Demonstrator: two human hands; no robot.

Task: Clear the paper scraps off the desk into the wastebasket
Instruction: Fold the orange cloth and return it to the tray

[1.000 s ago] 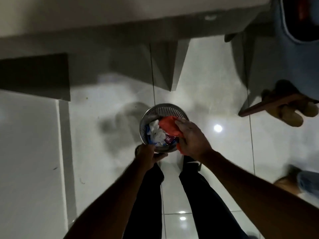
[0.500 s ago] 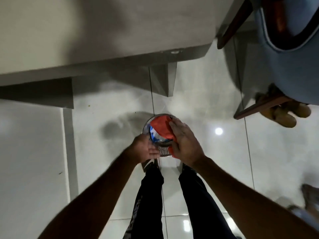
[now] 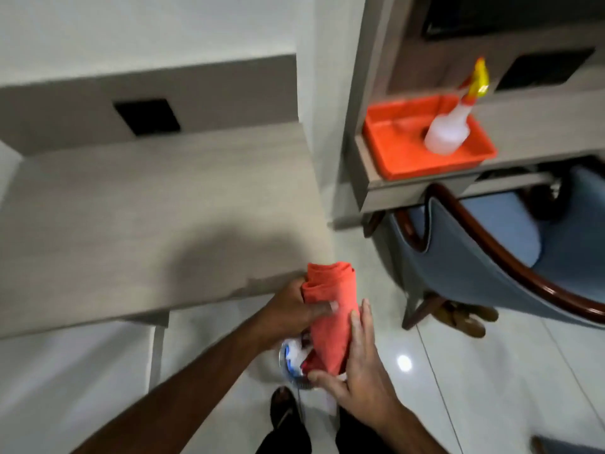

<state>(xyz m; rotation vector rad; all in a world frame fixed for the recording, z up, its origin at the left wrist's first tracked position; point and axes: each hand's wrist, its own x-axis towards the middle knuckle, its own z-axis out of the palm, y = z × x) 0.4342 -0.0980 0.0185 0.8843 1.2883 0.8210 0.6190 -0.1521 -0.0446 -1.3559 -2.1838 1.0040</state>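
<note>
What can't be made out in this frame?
- Wastebasket: mostly hidden in the head view behind the orange cloth and both hands; fill level unclear.
- Scraps inside: blurred, only white and blue bits show.
- Right hand: grip on the cloth unclear.
- Desk: left side cut off by the frame edge.

You're looking down at a pale wood bench (image 3: 157,204) against a white wall (image 3: 131,27). Right of it, a blue chair (image 3: 491,257) tucks under a shelf (image 3: 537,126) above glossy white floor tiles (image 3: 491,371).
</note>
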